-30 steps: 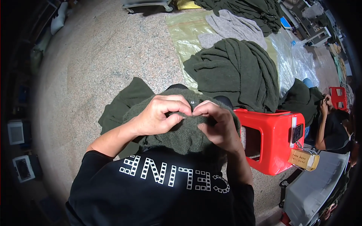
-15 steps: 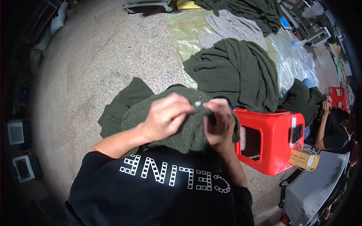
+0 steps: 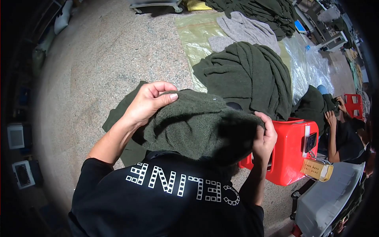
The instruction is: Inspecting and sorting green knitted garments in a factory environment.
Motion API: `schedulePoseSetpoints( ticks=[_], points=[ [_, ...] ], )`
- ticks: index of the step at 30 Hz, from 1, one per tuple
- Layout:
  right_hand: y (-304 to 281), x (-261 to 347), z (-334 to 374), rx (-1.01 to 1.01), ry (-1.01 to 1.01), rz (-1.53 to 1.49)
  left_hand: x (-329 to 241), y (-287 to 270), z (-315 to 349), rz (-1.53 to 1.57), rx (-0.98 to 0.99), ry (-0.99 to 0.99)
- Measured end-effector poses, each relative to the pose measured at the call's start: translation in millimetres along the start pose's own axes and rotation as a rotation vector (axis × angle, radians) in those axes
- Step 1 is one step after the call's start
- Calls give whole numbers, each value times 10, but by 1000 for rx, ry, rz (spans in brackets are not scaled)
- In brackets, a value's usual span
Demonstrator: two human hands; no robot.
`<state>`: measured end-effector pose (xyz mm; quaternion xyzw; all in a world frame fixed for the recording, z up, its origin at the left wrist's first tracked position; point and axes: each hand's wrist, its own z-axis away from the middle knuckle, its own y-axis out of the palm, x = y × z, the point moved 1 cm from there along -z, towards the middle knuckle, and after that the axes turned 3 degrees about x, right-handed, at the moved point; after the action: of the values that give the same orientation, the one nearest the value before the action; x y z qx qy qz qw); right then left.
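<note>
A dark green knit garment point(image 3: 189, 126) lies across my lap, lifted and spread between both hands. My left hand point(image 3: 148, 100) pinches its upper left edge between thumb and fingers. At the right end, my right hand point(image 3: 265, 139) grips the edge, with some fingers hidden behind the cloth. A small shiny spot point(image 3: 214, 99) shows near the garment's top edge; it is too small to name. Deep shadow falls on the fabric beside my right hand. More dark green cloth point(image 3: 123, 111) hangs down beyond my left forearm.
A red plastic stool point(image 3: 290, 158) stands right of me, with a small yellow box point(image 3: 317, 169) at its side. Green cloth point(image 3: 241, 77) and a grey garment point(image 3: 250, 29) lie on plastic sheeting ahead. Another person point(image 3: 343, 134) works at the right, near a grey bin point(image 3: 327, 197).
My hands have moved apart, the left one outward and up, the right one outward and down. The garment is now stretched between them, and the shiny spot shows less.
</note>
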<state>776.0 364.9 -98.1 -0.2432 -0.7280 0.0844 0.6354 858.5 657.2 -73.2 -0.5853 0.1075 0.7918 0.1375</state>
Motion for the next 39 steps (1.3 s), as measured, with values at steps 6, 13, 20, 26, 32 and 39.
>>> schedulePoseSetpoints(
  ticks=[6, 13, 20, 26, 32, 39],
  points=[
    [31, -143, 15, -96, 37, 4, 15, 111, 55, 566, 240, -372],
    [20, -210, -14, -184, 81, -54, 124, 197, 58, 308, 394, -379],
    [75, -330, -53, -217, 78, -88, 197, 198, 98, 531, 466, -420],
    [370, -488, -88, -61, 4, 107, 210, 414, 348, 983, 548, -424],
    [505, -582, -127, -107, 58, 72, 178, 503, 312, 1063, 685, -428],
    [514, -529, -141, -31, 140, -36, 154, 534, 365, 1354, 709, -361]
  ],
)
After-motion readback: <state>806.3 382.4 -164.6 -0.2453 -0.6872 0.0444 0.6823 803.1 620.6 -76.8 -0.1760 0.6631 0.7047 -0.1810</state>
